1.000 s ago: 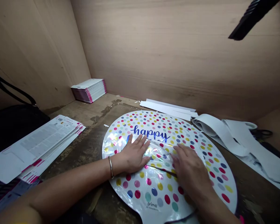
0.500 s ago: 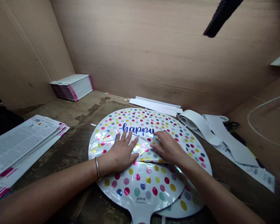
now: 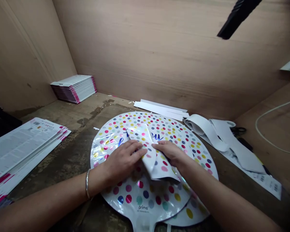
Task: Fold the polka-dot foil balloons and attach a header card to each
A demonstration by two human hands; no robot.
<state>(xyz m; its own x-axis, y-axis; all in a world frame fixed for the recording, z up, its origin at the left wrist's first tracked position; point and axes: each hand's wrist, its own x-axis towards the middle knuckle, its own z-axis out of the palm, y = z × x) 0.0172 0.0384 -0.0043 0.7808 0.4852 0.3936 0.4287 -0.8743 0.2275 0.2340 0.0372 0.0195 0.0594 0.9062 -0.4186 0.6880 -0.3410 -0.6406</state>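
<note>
A folded foil balloon (image 3: 163, 167), white with coloured dots, is tilted above a flat foil balloon (image 3: 157, 196) marked "prima". My left hand (image 3: 125, 158), with a bangle on its wrist, grips the folded balloon's left side with curled fingers. Pinching its right side is my right hand (image 3: 172, 153), thumb and fingers close together. The folded piece covers part of the blue lettering on the flat balloon. More flat dotted balloons lie beneath, spread out to the right.
Printed cards (image 3: 26, 138) lie stacked at the left, and a neat stack of folded cards (image 3: 74, 88) stands in the back corner. White strips (image 3: 161, 109) lie along the back wall. A label roll (image 3: 205, 132) and black scissors (image 3: 239, 130) are at the right.
The folded balloon was lying flat under both palms. Now it is lifted and turned, its lower end nearer me. My left hand's spread fingers have curled around it.
</note>
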